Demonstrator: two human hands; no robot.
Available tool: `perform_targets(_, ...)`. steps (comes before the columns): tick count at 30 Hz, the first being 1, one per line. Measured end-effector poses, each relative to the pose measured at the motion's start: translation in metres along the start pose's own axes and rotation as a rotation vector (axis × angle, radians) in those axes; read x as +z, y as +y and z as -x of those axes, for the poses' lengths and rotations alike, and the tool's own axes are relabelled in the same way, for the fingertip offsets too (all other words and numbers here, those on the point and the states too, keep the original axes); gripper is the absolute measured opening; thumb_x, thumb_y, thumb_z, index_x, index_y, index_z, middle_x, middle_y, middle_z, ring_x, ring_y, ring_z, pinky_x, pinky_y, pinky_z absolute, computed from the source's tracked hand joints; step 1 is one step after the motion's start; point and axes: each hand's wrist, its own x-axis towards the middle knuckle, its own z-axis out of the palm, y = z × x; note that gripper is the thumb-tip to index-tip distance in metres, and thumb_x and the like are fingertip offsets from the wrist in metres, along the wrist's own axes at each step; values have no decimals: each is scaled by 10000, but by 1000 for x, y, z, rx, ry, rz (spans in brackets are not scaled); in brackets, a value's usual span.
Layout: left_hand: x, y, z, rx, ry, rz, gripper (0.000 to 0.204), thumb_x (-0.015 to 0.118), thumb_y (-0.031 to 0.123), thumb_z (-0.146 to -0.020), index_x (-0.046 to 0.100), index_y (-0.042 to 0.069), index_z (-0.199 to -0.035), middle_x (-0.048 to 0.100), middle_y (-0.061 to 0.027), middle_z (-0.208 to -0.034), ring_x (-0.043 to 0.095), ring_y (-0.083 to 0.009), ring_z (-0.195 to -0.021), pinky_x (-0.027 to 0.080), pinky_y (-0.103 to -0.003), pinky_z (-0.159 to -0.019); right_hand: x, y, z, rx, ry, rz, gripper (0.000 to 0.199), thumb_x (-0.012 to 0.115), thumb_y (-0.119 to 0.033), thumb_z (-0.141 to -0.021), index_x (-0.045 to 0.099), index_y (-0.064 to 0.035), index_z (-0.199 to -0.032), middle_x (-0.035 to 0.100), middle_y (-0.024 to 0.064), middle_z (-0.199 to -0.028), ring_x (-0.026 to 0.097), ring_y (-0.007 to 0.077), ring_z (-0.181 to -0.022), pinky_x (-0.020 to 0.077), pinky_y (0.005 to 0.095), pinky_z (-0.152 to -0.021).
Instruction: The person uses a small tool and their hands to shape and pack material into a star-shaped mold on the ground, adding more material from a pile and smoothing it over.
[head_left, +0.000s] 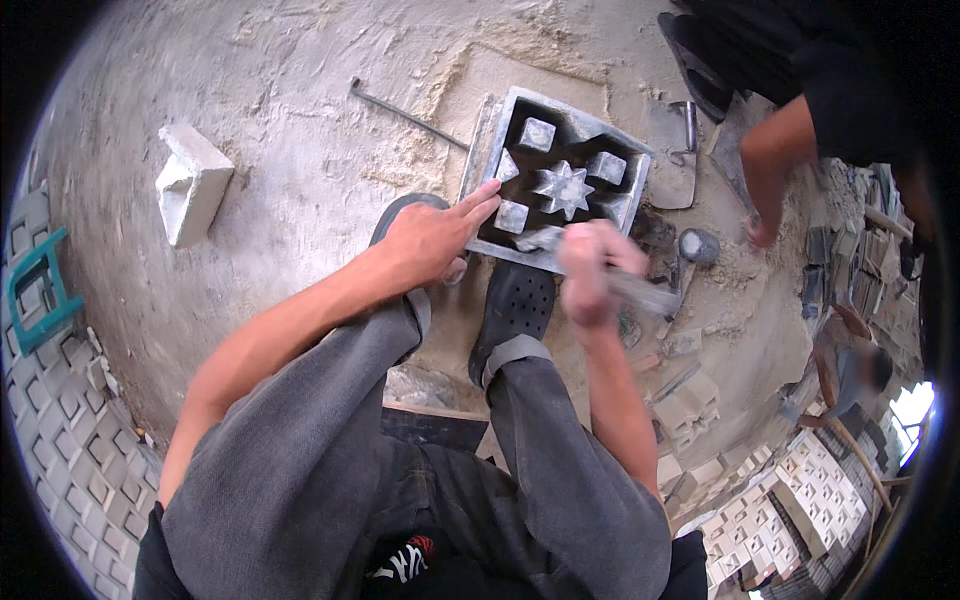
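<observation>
A square metal mold (489, 239) with dark recesses lies on the floor in front of my feet. Inside it stand a star-shaped block (565, 190) and several smaller blocks. My left hand (430, 238) rests at the mold's left edge, its fingers stretched out over the rim. Over the near right rim, my right hand (590, 270) is closed around a brush-like tool (645, 292). Motion smears both hand and tool, so its exact kind is unclear. Its pale end points into the mold's near recess.
A metal rod (405, 115) lies left of the mold, a white cast block (195, 185) farther left. At right are a flat trowel (672, 160), a mallet-like head (698, 246) and a co-worker's arm (775, 160). A teal stool (42, 290) and patterned blocks stand at the far left.
</observation>
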Motion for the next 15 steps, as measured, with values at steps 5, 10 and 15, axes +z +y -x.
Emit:
perform_targets(5,-6,1,-2,-10,-40,-17,1017,828,235,-723,257,88,-1552,160,-28,-1671,697,-383,-828,569,-481,-713,-6,-16,-5,50,-57,0,342,637,6,-868,438,-46,-595,474,-13,-558,395,67,-519,319,269,-486)
perform_targets(10,-4,1,0,17,-13,16,1090,821,227,-739,149,98,-1586,408,-142,-1547,689,-396,-795,554,-489,-683,-4,-59,3,-83,59,-53,347,522,-15,-955,331,-94,-676,354,-27,-556,292,64,-485,246,276,-466)
perform_targets(15,-14,6,-6,-135,-100,98,1184,824,228,-744,16,107,-1601,666,-236,-925,676,-417,-761,530,-501,-674,10,-61,6,-72,101,-154,330,505,-23,-965,333,-104,-695,339,-29,-547,263,64,-476,236,287,-464)
